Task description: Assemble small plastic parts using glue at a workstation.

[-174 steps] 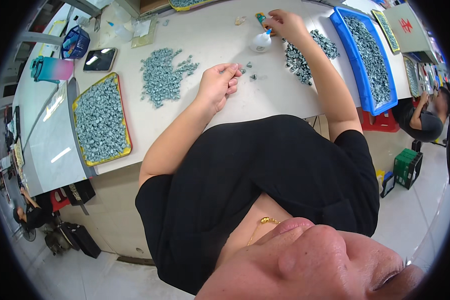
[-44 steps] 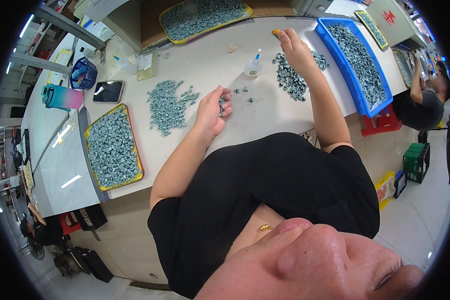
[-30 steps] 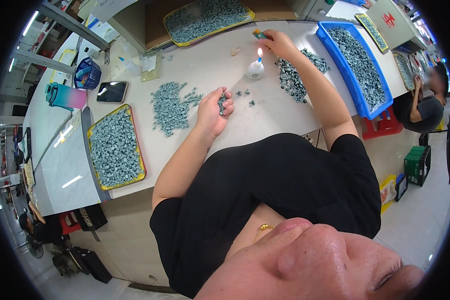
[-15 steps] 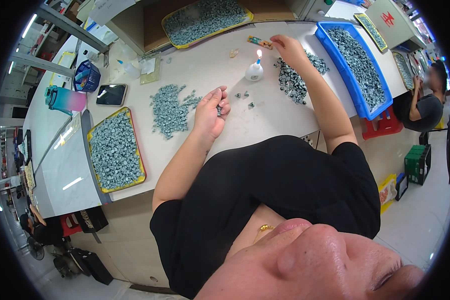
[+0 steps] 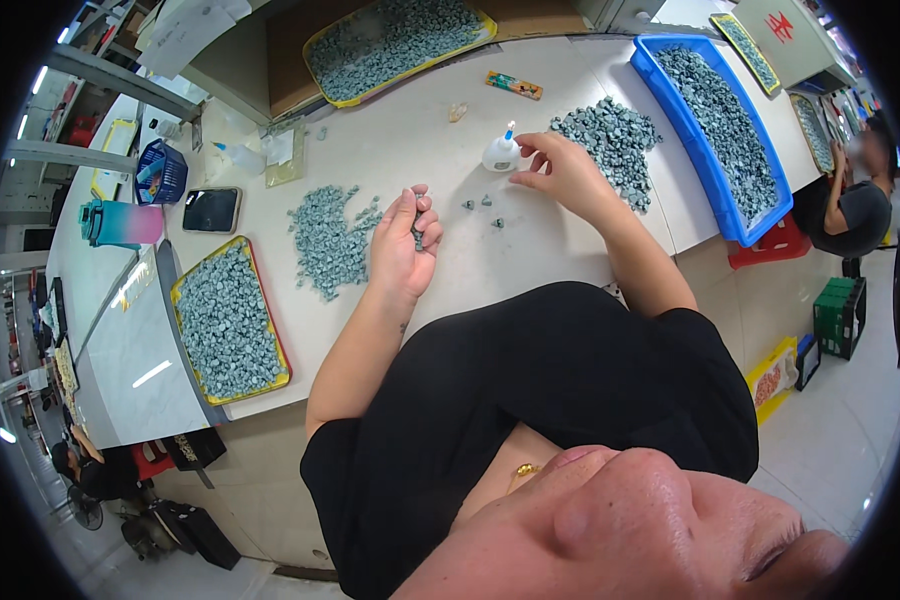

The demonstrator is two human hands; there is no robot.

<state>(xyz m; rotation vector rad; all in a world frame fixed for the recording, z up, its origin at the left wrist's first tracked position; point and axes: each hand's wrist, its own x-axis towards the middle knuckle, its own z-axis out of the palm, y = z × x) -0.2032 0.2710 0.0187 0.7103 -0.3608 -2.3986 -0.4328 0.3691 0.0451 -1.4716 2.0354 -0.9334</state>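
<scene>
White tabletop [image 5: 420, 130] spreads wide. The left hand [image 5: 395, 252] curls round some green stones [image 5: 417, 237], likely so none drop. The right hand [image 5: 572, 176] has its grip half open beside the upright white bottle [image 5: 499, 155]; I cannot tell if they touch. Three loose stones [image 5: 498, 223] sit between, leaving room; the blue tub [image 5: 760, 229] stands farther right.

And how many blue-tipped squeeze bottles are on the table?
2: one white bottle by the right hand; one translucent bottle between the dark blue basket and a flat packet. Others may be hidden.
</scene>
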